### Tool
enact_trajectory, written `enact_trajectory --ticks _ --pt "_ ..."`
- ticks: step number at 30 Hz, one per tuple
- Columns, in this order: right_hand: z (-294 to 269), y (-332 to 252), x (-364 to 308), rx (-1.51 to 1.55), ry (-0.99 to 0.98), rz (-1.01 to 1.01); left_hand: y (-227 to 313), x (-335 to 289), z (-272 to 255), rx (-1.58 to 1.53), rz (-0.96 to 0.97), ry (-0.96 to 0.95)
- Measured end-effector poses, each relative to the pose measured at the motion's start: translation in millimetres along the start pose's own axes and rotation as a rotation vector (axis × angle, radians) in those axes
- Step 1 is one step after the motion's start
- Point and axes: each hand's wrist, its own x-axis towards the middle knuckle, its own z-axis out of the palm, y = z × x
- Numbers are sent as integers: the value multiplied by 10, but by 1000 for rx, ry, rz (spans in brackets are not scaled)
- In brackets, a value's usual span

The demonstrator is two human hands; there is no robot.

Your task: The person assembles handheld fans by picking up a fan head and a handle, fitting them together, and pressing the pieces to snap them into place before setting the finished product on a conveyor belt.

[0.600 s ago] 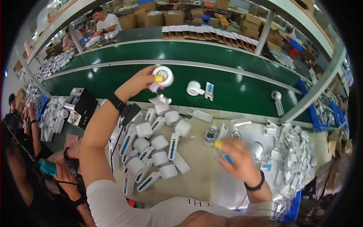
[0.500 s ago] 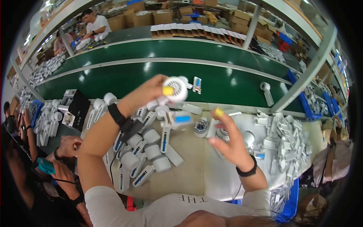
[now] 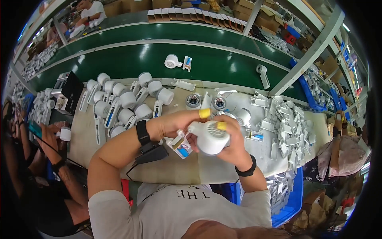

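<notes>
Fingers (image 3: 221, 126) of left hand (image 3: 180, 121) and right hand (image 3: 235, 145) curled round white fan (image 3: 213, 142), free tabletop (image 3: 191, 169) before near edge (image 3: 171, 182).

One left grip (image 3: 177, 122) and one right grip (image 3: 235, 146) have one white plastic unit with a round slotted head (image 3: 211, 144) between them, plus one open white shell with a blue cell (image 3: 181, 148). There are two yellow finger covers (image 3: 204, 113), one per grip. The near green belt (image 3: 223, 63) carries two white round-headed units (image 3: 172, 61) and one open white shell piece (image 3: 187, 63). On the tabletop (image 3: 179, 170) stand two round white housings with dark insides (image 3: 193, 100). Farther left, more than ten white plastic fan-shaped pieces (image 3: 127, 99) overlap, as well as one black box-shaped machine (image 3: 73, 88). The heaped white plastic shells (image 3: 288, 127) at right defy counting.
</notes>
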Motion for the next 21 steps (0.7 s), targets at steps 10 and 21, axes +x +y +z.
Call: enact_trajectory --ticks 10,21 --pt "23 -3 -185 66 158 285 -532 49 27 -105 462 345" --pt "347 -28 -462 854 100 465 -347 -70 114 -212 393 125"
